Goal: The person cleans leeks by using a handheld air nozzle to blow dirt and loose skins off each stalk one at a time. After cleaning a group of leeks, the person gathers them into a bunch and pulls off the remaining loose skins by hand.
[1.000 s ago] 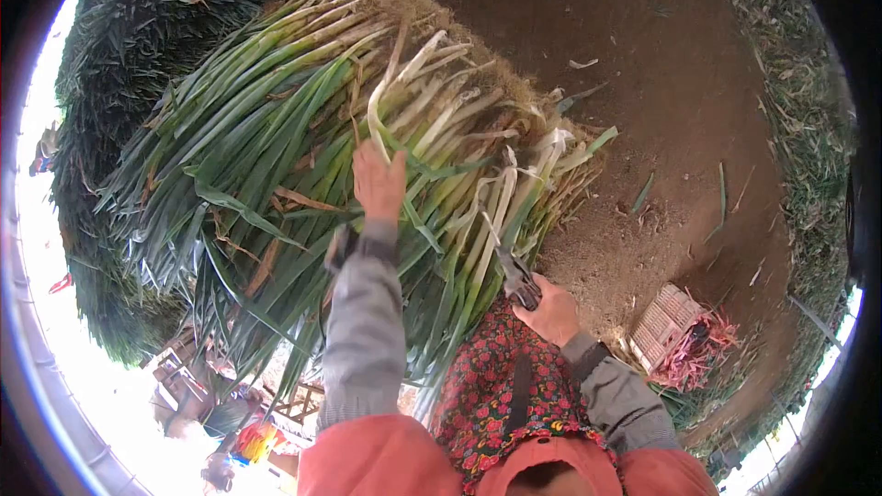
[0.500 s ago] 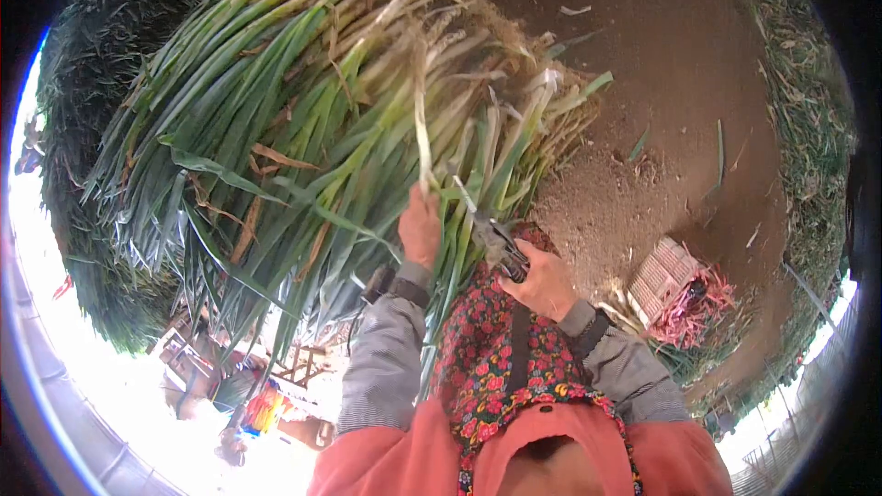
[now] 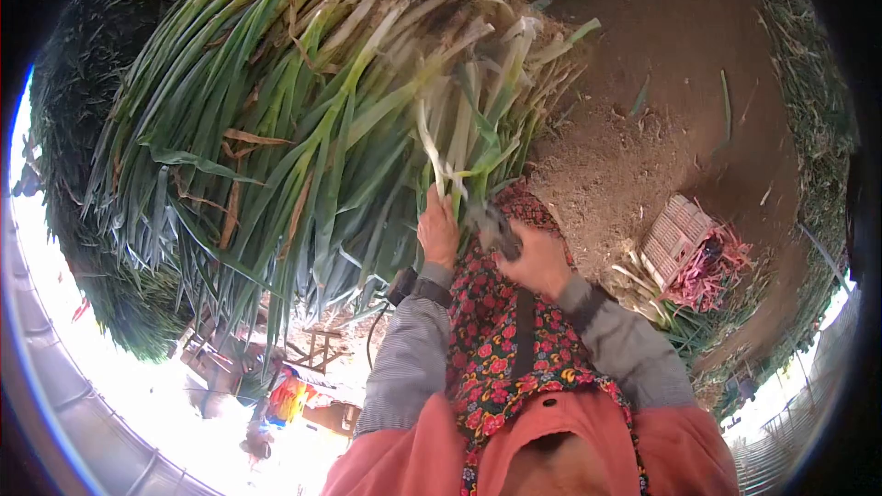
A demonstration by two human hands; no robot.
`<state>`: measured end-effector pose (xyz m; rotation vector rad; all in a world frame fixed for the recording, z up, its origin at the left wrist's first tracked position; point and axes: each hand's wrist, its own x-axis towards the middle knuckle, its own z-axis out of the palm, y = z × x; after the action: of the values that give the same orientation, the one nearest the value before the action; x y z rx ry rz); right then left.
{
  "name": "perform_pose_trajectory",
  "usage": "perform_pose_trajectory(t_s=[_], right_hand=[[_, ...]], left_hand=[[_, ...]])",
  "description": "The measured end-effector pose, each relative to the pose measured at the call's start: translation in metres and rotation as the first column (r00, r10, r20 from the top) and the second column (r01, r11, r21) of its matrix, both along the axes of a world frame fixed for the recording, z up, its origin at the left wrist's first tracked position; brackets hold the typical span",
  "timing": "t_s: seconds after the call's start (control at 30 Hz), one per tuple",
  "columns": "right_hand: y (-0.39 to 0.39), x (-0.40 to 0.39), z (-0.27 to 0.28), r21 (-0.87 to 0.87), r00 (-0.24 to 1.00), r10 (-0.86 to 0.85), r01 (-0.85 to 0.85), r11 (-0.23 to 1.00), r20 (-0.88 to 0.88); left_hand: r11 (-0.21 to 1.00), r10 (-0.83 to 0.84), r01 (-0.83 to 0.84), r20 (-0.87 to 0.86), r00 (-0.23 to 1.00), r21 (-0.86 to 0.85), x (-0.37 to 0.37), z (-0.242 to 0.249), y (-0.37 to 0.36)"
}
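My left hand [image 3: 439, 231] is closed around a leek [image 3: 429, 149], whose pale shank points up and away from me. My right hand [image 3: 537, 262] grips an air blow gun [image 3: 499, 237], smeared by motion, its nozzle end close to the leek just right of my left hand. Loose strips of leaf [image 3: 485, 124] flutter above the nozzle. Beyond both hands lies a big heap of leeks [image 3: 303, 119], roots toward the top and green leaves hanging toward the lower left. A flowered apron [image 3: 501, 340] covers my lap.
Bare soil [image 3: 625, 156] stretches on the right. A woven basket [image 3: 678, 237] with pink ties [image 3: 707, 276] sits there, beside a few leeks [image 3: 643, 289]. More dark green leeks [image 3: 813, 110] line the far right. A wooden stool [image 3: 319, 349] stands lower left.
The held leek and my left hand have shifted slightly right and down in view. The air blow gun is now closer to the leek, and leaf strips have lifted away from it.
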<state>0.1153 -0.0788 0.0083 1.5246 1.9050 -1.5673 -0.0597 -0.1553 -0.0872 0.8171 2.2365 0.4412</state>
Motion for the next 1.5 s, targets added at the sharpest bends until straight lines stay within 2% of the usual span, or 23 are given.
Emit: perform_pose_trajectory(t_s=[0.03,0.13,0.23,0.3,0.33,0.43,0.47,0.57,0.67,0.7,0.8,0.93,1.03,1.07,1.17,1.3,1.33,1.4,1.43,1.47,1.5], right_hand=[[-0.013,0.012,0.014,-0.065,0.999,0.031,-0.032,0.997,-0.017],[-0.035,0.025,0.021,-0.025,0.999,0.047,-0.047,0.999,-0.005],[-0.012,-0.003,-0.026,0.138,0.998,-0.060,0.057,0.989,0.016],[0.012,-0.019,-0.038,0.113,0.998,-0.055,0.051,0.992,0.036],[0.019,-0.022,-0.037,0.100,0.997,-0.058,0.052,0.994,0.052],[0.005,-0.003,0.006,-0.022,0.998,0.009,-0.008,1.000,0.061],[-0.007,0.009,0.005,0.004,1.000,0.016,-0.016,1.000,0.006],[0.000,0.001,-0.006,-0.092,0.996,0.077,-0.072,0.993,0.043],[0.020,-0.037,-0.057,0.072,0.998,0.007,-0.012,0.997,0.068],[0.028,-0.048,-0.066,0.114,0.998,-0.026,0.019,0.993,0.062],[0.039,-0.054,-0.065,0.089,0.995,-0.059,0.052,0.995,0.082],[0.001,-0.029,-0.043,0.048,0.998,0.043,-0.045,0.998,0.041],[0.010,-0.047,-0.061,0.048,0.989,0.047,-0.054,0.997,0.139],[0.019,-0.055,-0.067,0.101,0.992,-0.024,0.011,0.995,0.126],[0.029,-0.057,-0.085,0.135,0.991,-0.084,0.070,0.988,0.103],[0.017,-0.030,-0.044,0.037,0.994,0.062,-0.066,0.997,0.091],[0.012,-0.021,-0.043,0.083,0.995,-0.023,0.015,0.996,0.093],[0.006,-0.003,-0.051,0.168,0.980,-0.184,0.169,0.971,0.078],[0.008,0.002,-0.056,0.146,0.977,-0.187,0.171,0.974,0.098],[0.010,0.007,-0.061,0.125,0.974,-0.193,0.178,0.976,0.119],[0.012,0.007,-0.063,0.106,0.970,-0.199,0.185,0.977,0.140]], left_hand=[[1.000,-0.014,0.013,-0.021,1.000,-0.018,-0.002,-0.005,-0.004],[0.993,-0.077,0.074,-0.030,0.997,-0.088,0.000,0.000,-0.002],[0.987,-0.105,0.097,-0.064,0.992,-0.124,0.004,0.006,0.003],[0.991,-0.107,0.099,-0.083,0.991,-0.094,0.003,0.007,0.002],[0.985,-0.125,0.112,-0.091,0.988,-0.130,0.004,0.009,0.001],[0.970,-0.152,0.137,-0.063,0.986,-0.202,0.004,0.018,-0.004],[0.968,-0.133,0.127,-0.014,0.991,-0.216,0.002,0.023,-0.005],[0.973,-0.148,0.147,0.010,0.989,-0.178,0.001,0.021,-0.021],[0.986,-0.127,0.126,-0.002,0.992,-0.105,0.005,0.015,-0.037],[0.989,-0.110,0.113,0.028,0.993,-0.091,0.003,0.020,-0.037],[0.992,-0.067,0.080,0.133,0.989,-0.093,0.000,0.036,-0.042],[0.999,0.037,-0.031,0.208,0.977,-0.036,0.000,0.044,-0.045],[0.998,0.053,-0.046,0.265,0.963,-0.034,-0.001,0.053,-0.047],[0.999,0.050,-0.042,0.282,0.958,-0.033,-0.002,0.056,-0.049],[0.997,0.067,-0.048,0.322,0.944,-0.066,-0.002,0.069,-0.050],[0.998,0.059,-0.046,0.443,0.894,-0.041,0.002,0.083,-0.054],[0.999,-0.033,0.038,0.398,0.917,-0.003,0.002,0.081,-0.056],[0.986,-0.121,0.150,0.290,0.949,-0.079,-0.007,0.076,-0.048],[0.971,-0.169,0.203,0.239,0.956,-0.125,-0.012,0.073,-0.043],[0.965,-0.263,0.263,0.118,0.958,0.012,-0.016,0.053,-0.047],[0.958,-0.278,0.283,0.089,0.956,-0.038,-0.022,0.030,-0.051]])
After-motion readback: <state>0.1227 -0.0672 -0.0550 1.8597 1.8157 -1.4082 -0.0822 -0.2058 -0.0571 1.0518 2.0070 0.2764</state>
